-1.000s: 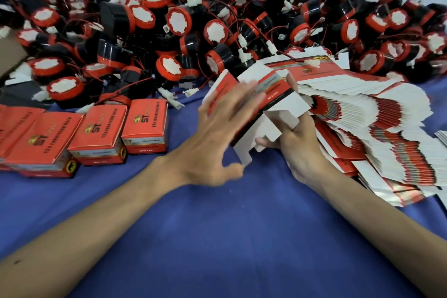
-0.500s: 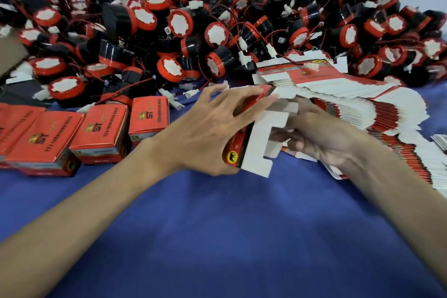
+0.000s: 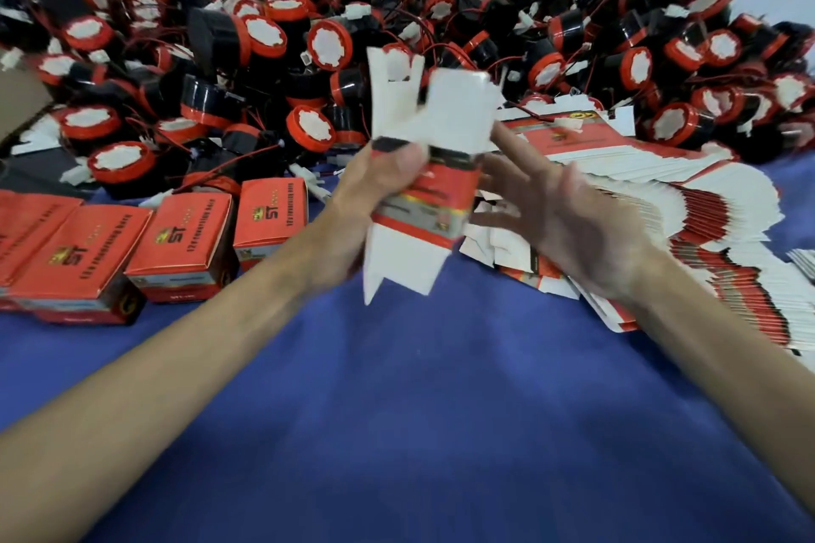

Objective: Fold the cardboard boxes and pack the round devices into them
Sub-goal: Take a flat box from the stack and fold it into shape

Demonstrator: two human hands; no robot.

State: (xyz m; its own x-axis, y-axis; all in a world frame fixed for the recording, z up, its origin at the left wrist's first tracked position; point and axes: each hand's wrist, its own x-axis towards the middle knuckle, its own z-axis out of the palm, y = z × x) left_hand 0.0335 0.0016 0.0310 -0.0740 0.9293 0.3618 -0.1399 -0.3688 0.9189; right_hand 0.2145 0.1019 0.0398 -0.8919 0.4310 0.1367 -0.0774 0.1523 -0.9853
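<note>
Left hand (image 3: 370,198) raised, gripping box (image 3: 436,185), right hand (image 3: 569,229) just beside, fingers spread, both forearms stretched forward

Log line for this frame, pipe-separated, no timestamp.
step: folding box | left hand: grips box blank, upright, end flaps open | right hand: open, beside blank | round devices: piled behind

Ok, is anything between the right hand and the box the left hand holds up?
Nothing visible. The right hand, open, is beside the cardboard box that the left hand grips; the stack of flat boxes lies behind.
</note>
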